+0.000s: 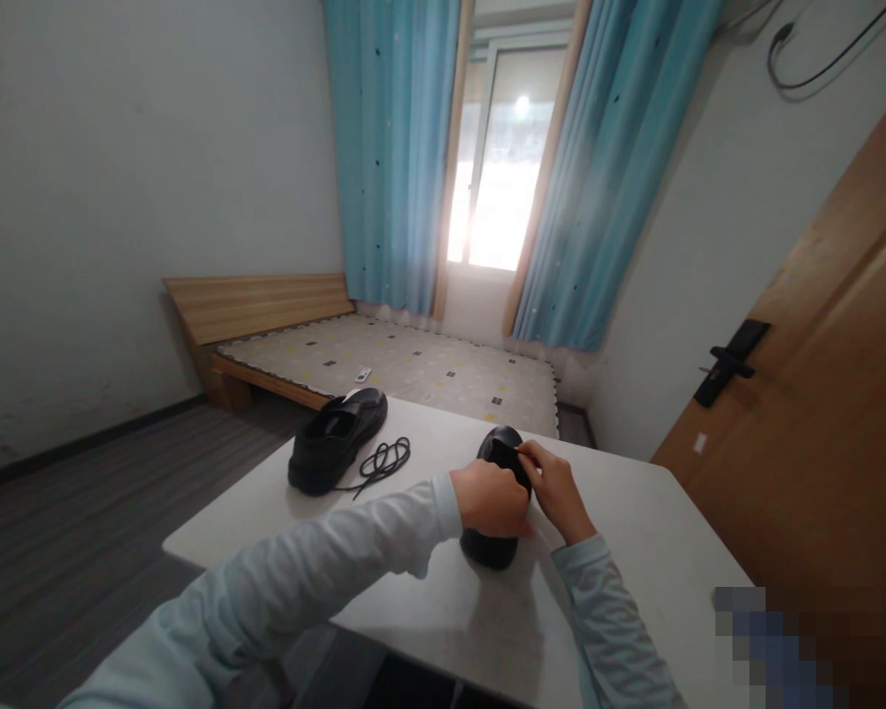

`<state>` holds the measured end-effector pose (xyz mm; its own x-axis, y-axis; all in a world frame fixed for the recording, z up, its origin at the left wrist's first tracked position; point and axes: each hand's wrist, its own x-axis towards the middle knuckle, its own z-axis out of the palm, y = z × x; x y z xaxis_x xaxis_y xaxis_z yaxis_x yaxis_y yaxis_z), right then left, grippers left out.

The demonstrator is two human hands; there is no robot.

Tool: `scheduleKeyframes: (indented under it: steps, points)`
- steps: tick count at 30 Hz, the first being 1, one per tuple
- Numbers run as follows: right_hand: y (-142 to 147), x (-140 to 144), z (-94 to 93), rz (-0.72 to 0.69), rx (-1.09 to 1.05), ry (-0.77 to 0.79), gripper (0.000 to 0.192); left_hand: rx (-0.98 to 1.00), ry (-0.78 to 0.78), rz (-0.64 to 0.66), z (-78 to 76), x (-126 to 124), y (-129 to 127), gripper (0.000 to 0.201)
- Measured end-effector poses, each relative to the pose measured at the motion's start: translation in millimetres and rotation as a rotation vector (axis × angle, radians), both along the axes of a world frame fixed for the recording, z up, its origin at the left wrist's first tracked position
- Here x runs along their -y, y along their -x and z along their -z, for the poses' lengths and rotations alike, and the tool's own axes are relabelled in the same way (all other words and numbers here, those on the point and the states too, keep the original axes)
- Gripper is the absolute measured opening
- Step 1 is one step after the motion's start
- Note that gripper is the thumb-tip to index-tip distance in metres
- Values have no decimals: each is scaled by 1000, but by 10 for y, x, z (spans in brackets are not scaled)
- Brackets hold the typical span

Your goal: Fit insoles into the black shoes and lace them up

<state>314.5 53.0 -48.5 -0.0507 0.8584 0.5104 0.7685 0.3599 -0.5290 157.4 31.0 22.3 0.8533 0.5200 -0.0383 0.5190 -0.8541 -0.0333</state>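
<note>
A black shoe (491, 552) stands on the white table in front of me, its toe pointing away. My left hand (489, 499) lies across the shoe's opening with its fingers curled closed; the fingertips are hidden, and what they grip does not show. At the shoe's right upper edge, my right hand (556, 484) is closed in a pinch on the dark tongue flap (508, 457). To the left stands a second black shoe (316, 455), apart from both hands. A coiled black shoelace (385, 461) lies beside that second shoe.
The white table (635, 532) has rounded corners. Behind it is a wooden bed (266, 295) with a patterned mattress (428, 369), on which a small white object (363, 375) lies. A wooden door (819, 394) with a black handle is at right. Blue curtains (399, 148) flank the window.
</note>
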Motion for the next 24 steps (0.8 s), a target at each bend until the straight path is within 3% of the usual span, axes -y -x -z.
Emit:
scheduleKeyframes:
  steps: [4, 13, 24]
  points:
    - [-4, 3, -2, 4, -1, -4, 19, -48, 3, -27, 22, 54, 14, 48]
    - [5, 2, 2, 5, 8, 1, 19, -78, 62, 39, 163, -157, 28, 53]
    - [22, 16, 5, 8, 11, -4, 19, -180, 89, 61, 194, -184, 8, 54]
